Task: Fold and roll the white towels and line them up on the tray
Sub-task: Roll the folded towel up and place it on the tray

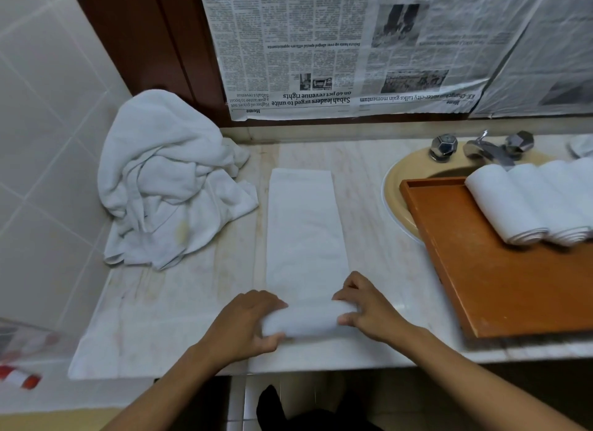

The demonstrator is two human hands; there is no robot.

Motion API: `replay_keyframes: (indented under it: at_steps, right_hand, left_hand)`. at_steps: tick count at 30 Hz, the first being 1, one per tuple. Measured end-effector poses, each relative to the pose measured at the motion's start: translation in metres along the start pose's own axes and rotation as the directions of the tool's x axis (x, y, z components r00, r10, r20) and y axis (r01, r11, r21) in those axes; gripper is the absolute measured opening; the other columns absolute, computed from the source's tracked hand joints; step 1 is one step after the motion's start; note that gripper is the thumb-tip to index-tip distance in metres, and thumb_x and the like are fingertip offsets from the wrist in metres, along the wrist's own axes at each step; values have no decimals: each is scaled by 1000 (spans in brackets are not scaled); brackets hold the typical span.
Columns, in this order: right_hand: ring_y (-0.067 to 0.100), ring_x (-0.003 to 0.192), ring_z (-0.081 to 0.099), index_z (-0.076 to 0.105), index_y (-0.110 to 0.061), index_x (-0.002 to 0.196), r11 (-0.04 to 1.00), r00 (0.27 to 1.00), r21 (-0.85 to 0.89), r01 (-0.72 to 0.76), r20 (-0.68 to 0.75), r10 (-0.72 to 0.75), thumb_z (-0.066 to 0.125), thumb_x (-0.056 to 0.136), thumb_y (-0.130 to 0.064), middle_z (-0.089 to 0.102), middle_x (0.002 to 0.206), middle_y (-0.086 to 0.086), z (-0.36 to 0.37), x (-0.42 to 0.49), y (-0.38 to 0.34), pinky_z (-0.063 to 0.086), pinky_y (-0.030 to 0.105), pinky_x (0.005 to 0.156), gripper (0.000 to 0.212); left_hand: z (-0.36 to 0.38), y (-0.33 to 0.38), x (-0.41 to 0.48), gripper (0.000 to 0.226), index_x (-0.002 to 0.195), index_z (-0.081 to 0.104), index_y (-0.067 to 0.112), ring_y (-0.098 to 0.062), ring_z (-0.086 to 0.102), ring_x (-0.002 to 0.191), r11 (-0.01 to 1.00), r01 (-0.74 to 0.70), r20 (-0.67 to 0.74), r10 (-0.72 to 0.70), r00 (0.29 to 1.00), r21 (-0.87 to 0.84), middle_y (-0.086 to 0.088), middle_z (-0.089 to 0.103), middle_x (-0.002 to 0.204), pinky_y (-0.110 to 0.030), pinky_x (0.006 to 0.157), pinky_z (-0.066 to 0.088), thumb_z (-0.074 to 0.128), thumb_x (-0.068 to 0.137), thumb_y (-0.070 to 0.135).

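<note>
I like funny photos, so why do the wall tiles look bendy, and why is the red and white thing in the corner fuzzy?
Head view: the wide-angle lens bows straight lines, so the tiles and the counter curve near the sides; head view: the red-and-white thing sits at the blurry lower-left edge, too smeared to identify; head view: the towel is washed out.

Bathroom vanity area. A beige oval ceramic basin (393, 186) is set into a pale veined marble desk (192, 302), with a chrome tap (487, 151) flanked by two faceted chrome knobs (444, 146) at its rear edge. Glossy white wall tiles (48, 109) line the left side. Upside-down sheets of printed newspaper (321, 45) cover the panel above, beside dark brown wooden framing (154, 39). A heap of crumpled white towels (167, 180) lies on the desk.
</note>
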State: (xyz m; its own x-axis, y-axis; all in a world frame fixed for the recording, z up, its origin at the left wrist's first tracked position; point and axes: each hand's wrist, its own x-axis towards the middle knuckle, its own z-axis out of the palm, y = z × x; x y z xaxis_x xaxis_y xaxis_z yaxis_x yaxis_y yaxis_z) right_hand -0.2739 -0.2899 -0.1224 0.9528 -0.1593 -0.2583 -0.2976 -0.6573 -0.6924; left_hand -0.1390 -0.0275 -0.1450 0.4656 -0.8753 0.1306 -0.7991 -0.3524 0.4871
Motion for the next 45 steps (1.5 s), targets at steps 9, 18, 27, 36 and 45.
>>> replay_keyframes:
  at_steps: [9,18,27,36,45]
  right_hand:
    - [25,95,52,54,-17,106,760,838,-570,313,-211,-503,70,74,-18,54,115,6,29,-26,6,45,35,80,36]
    - [26,99,56,52,-14,116,774,876,-556,304,-156,-456,77,67,-27,59,113,6,14,-1,3,46,37,81,56]
    - [13,117,44,57,-23,130,974,991,-189,127,69,-116,74,83,-37,53,126,-6,-15,16,-6,32,23,99,52]
    - [9,94,40,69,-17,104,998,985,65,27,-173,-16,68,71,-28,45,91,-20,10,19,-10,32,28,87,35]
    - [25,105,50,52,-19,115,805,815,-558,201,-361,-454,56,85,-43,55,120,7,35,-15,8,34,40,82,39]
  left_hand:
    - [-6,8,2,53,129,60,34,5,49,105,984,143,-19,-146,989,-105,22,52,113,-16,90,42,58,84,63]
    - [-6,16,22,9,98,59,49,1,55,94,825,426,-42,-474,880,-371,24,63,100,-14,76,40,63,90,50]
    - [5,10,28,7,83,66,43,-18,49,110,662,684,-73,-733,677,-307,9,53,105,-36,90,40,67,87,49]
    - [11,23,20,25,87,72,28,-9,57,89,992,122,-435,-117,893,-17,12,66,92,-32,77,37,65,81,51]
    - [30,16,-8,48,133,53,20,-23,54,120,929,-21,-313,146,938,371,-8,63,130,-36,82,37,59,91,44]
